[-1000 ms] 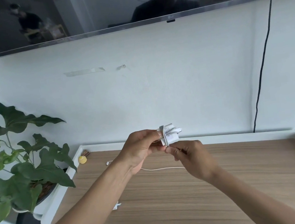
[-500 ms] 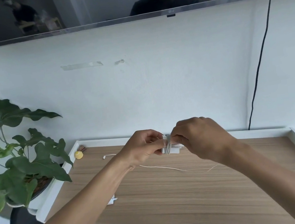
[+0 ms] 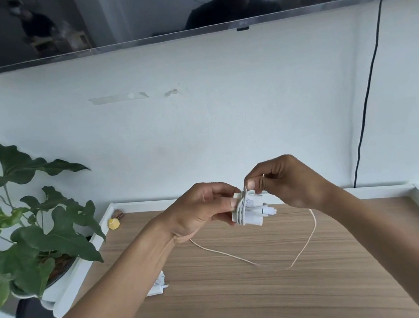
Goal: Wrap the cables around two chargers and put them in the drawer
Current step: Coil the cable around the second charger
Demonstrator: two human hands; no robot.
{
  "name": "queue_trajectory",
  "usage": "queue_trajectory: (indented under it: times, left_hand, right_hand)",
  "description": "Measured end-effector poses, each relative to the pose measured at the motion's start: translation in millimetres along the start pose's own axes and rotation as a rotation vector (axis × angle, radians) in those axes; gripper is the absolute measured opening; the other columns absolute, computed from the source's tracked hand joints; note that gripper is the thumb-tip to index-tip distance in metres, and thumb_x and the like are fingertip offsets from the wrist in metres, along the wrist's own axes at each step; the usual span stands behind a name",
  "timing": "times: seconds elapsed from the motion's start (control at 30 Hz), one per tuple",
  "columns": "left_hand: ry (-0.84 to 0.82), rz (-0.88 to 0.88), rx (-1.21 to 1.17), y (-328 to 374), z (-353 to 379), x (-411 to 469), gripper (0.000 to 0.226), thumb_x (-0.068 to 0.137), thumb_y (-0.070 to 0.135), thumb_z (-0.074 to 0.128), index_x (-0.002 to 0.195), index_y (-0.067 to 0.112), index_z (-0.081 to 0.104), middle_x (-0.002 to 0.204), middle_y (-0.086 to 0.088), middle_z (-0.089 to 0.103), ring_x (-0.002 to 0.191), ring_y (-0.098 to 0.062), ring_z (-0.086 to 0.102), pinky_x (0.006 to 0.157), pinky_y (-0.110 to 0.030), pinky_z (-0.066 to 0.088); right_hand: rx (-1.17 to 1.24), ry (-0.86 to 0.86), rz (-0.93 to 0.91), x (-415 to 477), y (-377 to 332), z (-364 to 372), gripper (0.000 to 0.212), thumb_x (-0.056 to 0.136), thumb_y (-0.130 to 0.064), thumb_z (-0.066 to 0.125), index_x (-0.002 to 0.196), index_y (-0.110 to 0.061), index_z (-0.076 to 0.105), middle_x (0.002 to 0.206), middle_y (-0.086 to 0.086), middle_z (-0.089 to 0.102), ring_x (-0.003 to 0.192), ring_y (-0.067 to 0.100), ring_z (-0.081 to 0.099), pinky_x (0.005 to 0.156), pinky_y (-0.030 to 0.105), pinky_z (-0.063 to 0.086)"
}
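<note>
head view: the left hand (image 3: 204,209) grips a white charger (image 3: 249,210) above the surface (image 3: 323,277) while the right hand (image 3: 285,181) pinches its cable (image 3: 310,239) just above. below the left forearm lies a second charger (image 3: 157,284), partly hidden; a plant (image 3: 35,233) stands well left.

Landmark: wooden tabletop (image 3: 271,283)
Potted plant (image 3: 27,234): beside tabletop's left edge
Small yellow object (image 3: 113,223): on tabletop's far-left corner
Television (image 3: 132,12): wall-mounted above tabletop
Black cord (image 3: 365,102): down wall, behind tabletop's right
</note>
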State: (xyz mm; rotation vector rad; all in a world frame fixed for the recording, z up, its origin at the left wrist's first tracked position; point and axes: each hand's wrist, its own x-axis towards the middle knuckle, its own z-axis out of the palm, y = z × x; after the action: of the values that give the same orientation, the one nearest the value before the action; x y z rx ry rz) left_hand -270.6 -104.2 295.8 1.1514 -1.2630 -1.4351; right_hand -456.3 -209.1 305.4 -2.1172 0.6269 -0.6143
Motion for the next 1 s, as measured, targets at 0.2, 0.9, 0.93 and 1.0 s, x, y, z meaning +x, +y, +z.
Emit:
queue_trajectory:
  times: [0.2,0.9,0.93,1.0]
  left_hand:
    - [0.103,0.059,-0.148,9.8,1.1,1.0,0.040,0.083,0.010,0.059,0.113,-0.017,0.056,0.090,-0.016,0.068,0.076,-0.022,0.066,0.067,-0.027,0.055]
    - [0.600,-0.054,0.203,-15.4,-16.4,4.6,0.004,0.085,0.005,0.068,0.087,0.007,0.065,0.081,-0.016,0.068,0.064,-0.020,0.065,0.069,-0.027,0.057]
    - [0.567,-0.058,0.193,-16.1,-16.6,3.4,0.006,0.085,0.005,0.069,0.089,0.005,0.066,0.084,-0.019,0.068,0.067,-0.021,0.065,0.069,-0.028,0.057]
    - [0.482,-0.047,0.185,-15.1,-14.5,2.9,0.012,0.084,0.006,0.071,0.094,0.001,0.066,0.087,-0.021,0.068,0.071,-0.022,0.066,0.069,-0.029,0.055]
  right_hand:
    - [0.058,0.041,0.003,-11.8,26.4,35.1,0.028,0.083,-0.028,0.056,0.056,-0.025,0.062,0.053,-0.006,0.059,0.051,0.002,0.047,0.055,0.022,0.041]
    - [-0.911,0.191,-0.414,-14.0,-7.1,27.0,0.016,0.086,-0.027,0.058,0.073,-0.024,0.066,0.063,-0.007,0.061,0.041,0.024,0.055,0.036,0.026,0.034]
    - [-0.911,0.186,-0.427,-11.3,-9.7,22.5,0.016,0.086,-0.026,0.056,0.073,-0.025,0.066,0.064,-0.007,0.062,0.042,0.023,0.055,0.036,0.026,0.035]
    - [-0.898,0.159,-0.437,-6.3,-14.3,16.2,0.014,0.083,-0.021,0.056,0.074,-0.027,0.066,0.066,-0.009,0.062,0.043,0.021,0.055,0.036,0.026,0.036]
